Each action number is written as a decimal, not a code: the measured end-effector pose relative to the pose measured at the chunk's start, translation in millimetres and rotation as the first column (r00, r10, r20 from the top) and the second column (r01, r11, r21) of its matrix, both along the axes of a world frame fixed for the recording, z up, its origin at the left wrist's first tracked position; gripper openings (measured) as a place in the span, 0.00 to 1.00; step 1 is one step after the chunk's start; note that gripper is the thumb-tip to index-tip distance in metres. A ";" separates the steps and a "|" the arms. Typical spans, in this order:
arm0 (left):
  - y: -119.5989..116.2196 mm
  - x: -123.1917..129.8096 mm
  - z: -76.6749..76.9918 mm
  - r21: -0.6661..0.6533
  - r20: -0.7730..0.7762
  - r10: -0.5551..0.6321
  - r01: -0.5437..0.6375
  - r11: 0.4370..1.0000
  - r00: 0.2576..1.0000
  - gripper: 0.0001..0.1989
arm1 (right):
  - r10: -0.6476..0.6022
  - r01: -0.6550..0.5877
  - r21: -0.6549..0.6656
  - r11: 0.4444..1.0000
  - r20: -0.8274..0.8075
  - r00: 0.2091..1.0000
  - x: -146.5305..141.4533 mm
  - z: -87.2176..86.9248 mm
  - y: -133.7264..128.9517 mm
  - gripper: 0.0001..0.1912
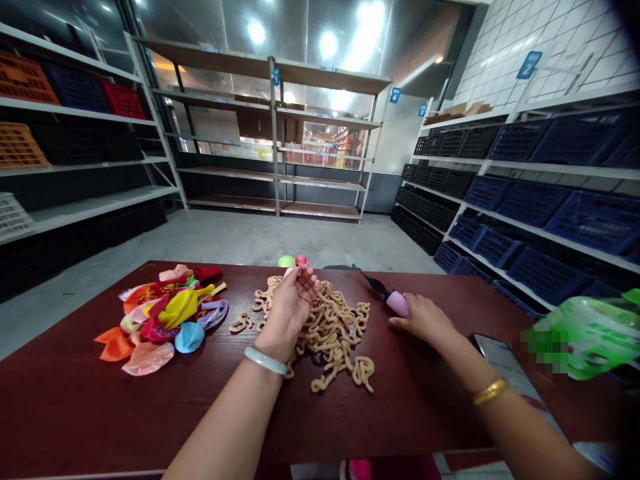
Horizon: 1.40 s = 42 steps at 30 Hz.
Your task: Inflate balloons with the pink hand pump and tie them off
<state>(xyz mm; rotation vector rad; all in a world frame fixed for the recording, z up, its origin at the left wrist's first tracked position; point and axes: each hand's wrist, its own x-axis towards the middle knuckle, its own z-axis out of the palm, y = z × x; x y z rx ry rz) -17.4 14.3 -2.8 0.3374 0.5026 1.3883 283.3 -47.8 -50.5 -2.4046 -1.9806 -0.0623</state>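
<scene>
My left hand, with a pale bangle at its wrist, is raised over a pile of tan, curly, rope-like strands. Its palm is turned inward and its fingers curl in towards the thumb. Whatever they pinch is too small to make out. To the right of the pile, my right hand lies low over the table, its fingers closed around the near end of a lilac tool with a tapered black tip. The hand covers the rear of that tool. Limp, many-coloured balloons lie heaped on the left.
The dark red-brown table holds a phone and a green plastic bag at the right. A green ball-like thing and a red one show at its far edge. Shelves with blue crates stand beyond.
</scene>
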 end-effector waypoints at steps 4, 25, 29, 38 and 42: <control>6.1 -8.5 1.0 -0.003 0.022 0.001 -0.001 1.000 1.000 0.06 | -0.055 0.055 0.016 0.998 0.005 0.998 -11.7 9.4 9.9 0.21; 13.1 -5.6 -11.4 0.138 -0.092 0.076 -0.063 0.988 0.993 0.06 | 0.387 -0.373 0.221 0.901 -0.020 0.922 -100.1 30.2 20.9 0.23; 10.1 1.9 -12.5 0.175 -0.127 0.067 -0.044 0.984 0.990 0.05 | 0.381 -0.367 0.214 0.905 -0.028 0.924 -98.1 32.8 20.2 0.21; -1.8 22.2 -13.5 0.248 -0.152 0.108 -0.068 0.966 0.982 0.05 | 0.402 -0.377 0.253 0.891 -0.051 0.914 -95.4 27.5 19.1 0.21; -2.0 20.3 -13.9 0.208 -0.177 0.097 -0.059 0.976 0.979 0.09 | 0.400 -0.369 0.281 0.886 -0.061 0.914 -93.0 27.0 19.7 0.21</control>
